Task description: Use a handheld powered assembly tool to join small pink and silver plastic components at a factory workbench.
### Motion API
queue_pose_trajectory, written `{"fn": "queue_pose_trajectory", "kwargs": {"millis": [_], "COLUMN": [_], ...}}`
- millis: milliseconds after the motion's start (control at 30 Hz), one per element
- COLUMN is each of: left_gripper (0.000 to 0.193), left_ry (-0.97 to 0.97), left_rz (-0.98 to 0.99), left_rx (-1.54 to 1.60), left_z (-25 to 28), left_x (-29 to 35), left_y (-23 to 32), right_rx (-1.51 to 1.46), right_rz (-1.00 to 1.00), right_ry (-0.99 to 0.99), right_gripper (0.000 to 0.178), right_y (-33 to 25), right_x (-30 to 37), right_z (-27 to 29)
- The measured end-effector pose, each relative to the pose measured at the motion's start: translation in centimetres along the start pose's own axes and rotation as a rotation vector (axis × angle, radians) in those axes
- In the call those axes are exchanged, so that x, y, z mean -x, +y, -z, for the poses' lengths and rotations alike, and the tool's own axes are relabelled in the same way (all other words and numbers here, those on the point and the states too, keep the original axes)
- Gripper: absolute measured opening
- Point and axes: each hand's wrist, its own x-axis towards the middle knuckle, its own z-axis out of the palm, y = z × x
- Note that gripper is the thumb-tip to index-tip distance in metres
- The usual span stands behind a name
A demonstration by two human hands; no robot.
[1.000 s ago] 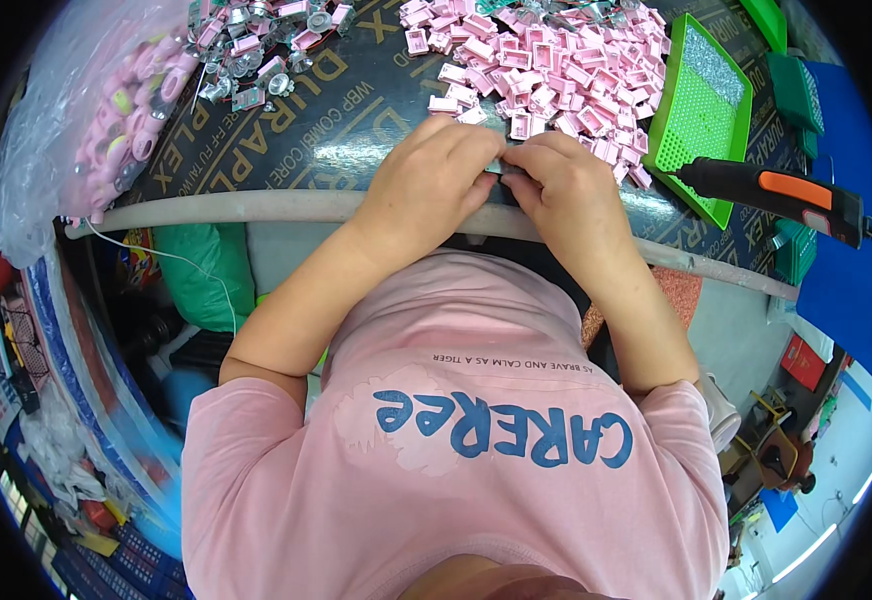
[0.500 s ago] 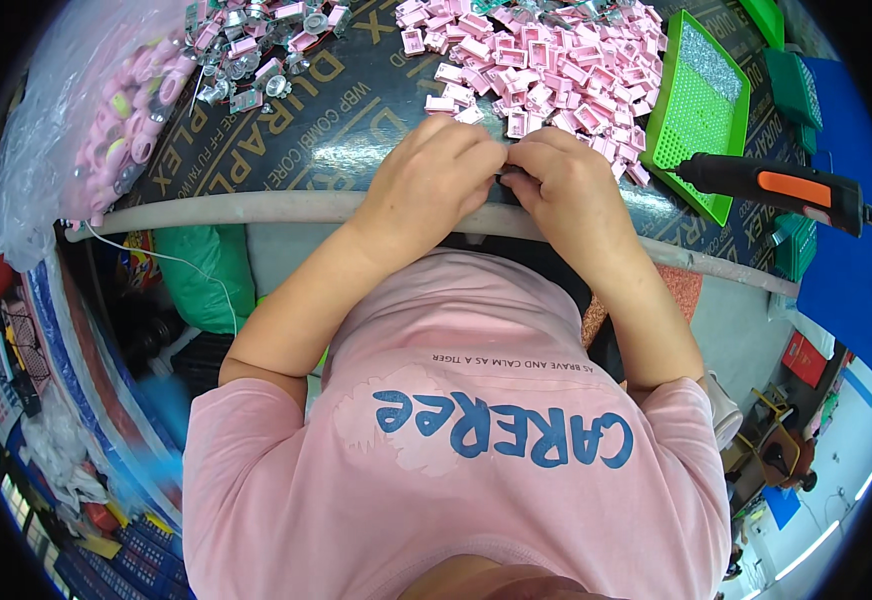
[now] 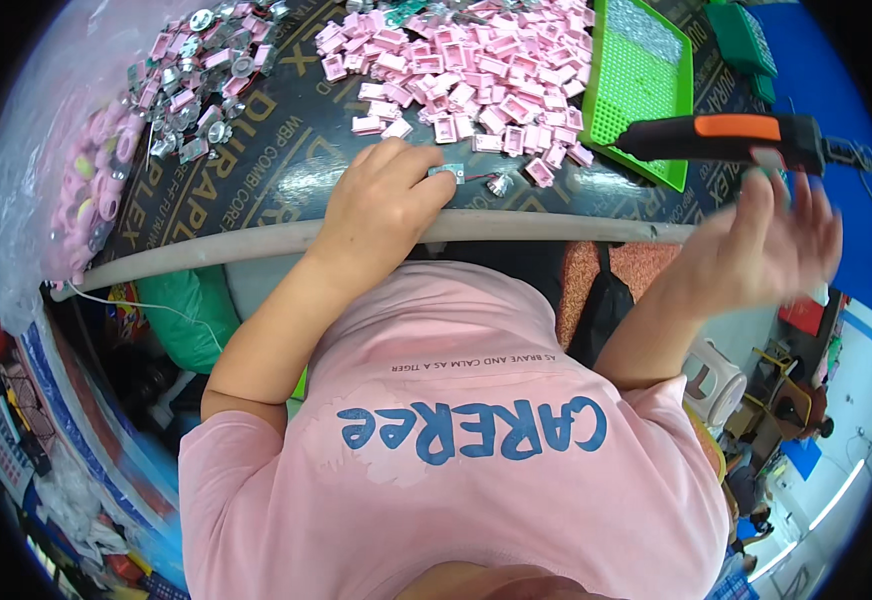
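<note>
My left hand (image 3: 381,205) rests at the table's near edge, fingers pinched on a small green circuit board (image 3: 447,173). A thin dark red wire runs from the board to a small silvery part (image 3: 499,184) lying just right of it. My right hand (image 3: 761,245), slightly blurred, is raised off to the right with its fingers apart and nothing in it. Just above that hand is a black corded power tool (image 3: 726,132) with an orange stripe and a tapered nose. Beyond my left hand spreads a heap of small pink plastic cases (image 3: 476,75).
A bright green perforated tray (image 3: 688,110) with small silvery pieces stands beside the heap. At the back left lies a pile of pink-and-silver assemblies (image 3: 206,75), near a clear bag (image 3: 26,180) of pink items. A pale edge strip (image 3: 286,235) borders the dark table.
My hands were together at the table edge; the right one has let go and swung right, opening below the power tool. The board and wire now show at my left fingertips.
</note>
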Motion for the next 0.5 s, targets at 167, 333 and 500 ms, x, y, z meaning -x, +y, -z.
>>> {"fn": "queue_pose_trajectory", "kwargs": {"millis": [167,333,500], "left_gripper": [0.017,0.025,0.025], "left_ry": [-0.027,-0.001,0.015], "left_rz": [-0.048,-0.053,-0.055], "left_rx": [0.021,0.049,0.059], "left_z": [-1.5,-2.3,-2.5], "left_x": [-1.6,-2.2,-2.5], "left_y": [1.0,1.3,1.5], "right_rx": [-0.613,-0.805,-0.324], "right_rz": [-0.538,-0.487,-0.440], "right_ry": [-0.588,-0.412,-0.100], "right_gripper": [0.050,0.023,0.012], "right_y": [6.4,4.9,6.8], "right_x": [-0.1,-0.4,-2.2], "right_z": [-1.5,-0.5,1.8]}}
